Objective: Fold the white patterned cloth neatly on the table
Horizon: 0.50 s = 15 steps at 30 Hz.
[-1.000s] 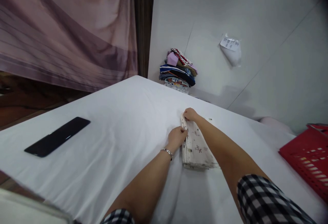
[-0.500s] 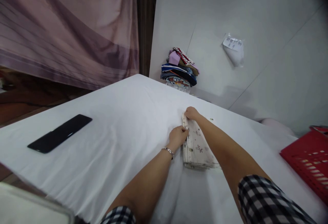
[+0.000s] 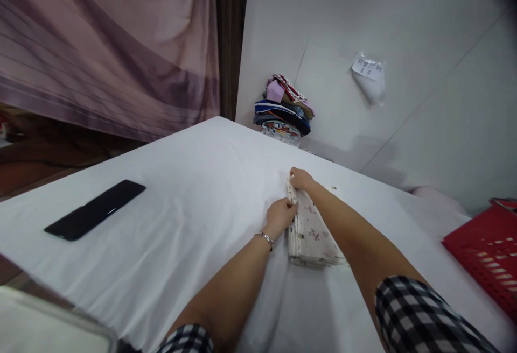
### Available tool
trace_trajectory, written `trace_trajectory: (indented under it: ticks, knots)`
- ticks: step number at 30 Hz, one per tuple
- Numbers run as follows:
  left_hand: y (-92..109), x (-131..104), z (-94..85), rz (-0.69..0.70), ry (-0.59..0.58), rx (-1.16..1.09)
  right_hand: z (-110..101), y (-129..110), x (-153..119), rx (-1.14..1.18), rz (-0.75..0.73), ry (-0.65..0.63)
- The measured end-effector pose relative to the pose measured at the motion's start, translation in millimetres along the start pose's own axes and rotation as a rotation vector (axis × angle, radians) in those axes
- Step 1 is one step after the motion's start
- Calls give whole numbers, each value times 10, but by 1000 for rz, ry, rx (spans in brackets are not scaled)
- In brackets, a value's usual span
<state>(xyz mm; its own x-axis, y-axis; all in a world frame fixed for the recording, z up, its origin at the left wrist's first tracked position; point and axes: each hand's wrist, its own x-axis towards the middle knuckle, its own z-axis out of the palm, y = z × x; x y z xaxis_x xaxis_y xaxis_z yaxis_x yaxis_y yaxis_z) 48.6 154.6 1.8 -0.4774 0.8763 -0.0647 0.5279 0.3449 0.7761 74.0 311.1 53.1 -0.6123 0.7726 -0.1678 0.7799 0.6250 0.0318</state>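
A folded cream cloth [image 3: 317,234] with a small floral print lies in several layers on the white table cover, its folded edge toward the left. My left hand [image 3: 281,214], with a silver bracelet at the wrist, pinches that edge about midway along. At the far corner of the same edge, my right hand [image 3: 301,177] is closed on the cloth. My right forearm crosses over the cloth and hides its right part.
The table [image 3: 194,197] has a wrinkled white cover. A black flat slab [image 3: 95,210] lies on its left. Folded clothes [image 3: 283,108] are stacked against the wall at the back. A red plastic basket [image 3: 484,251] stands at the right, and a pink curtain [image 3: 121,46] hangs behind.
My right hand has shifted very slightly at the cloth's far corner. My left hand and the cloth look almost the same.
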Motion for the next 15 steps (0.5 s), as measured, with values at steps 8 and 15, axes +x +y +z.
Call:
trace_trajectory:
  ticks: [8, 15]
  knots:
    - [-13, 6, 11, 3, 0, 6, -55, -155, -66, -145, -78, -28]
    - [-9, 5, 5, -4, -8, -1, -81, -242, -119, -220, -55, -7]
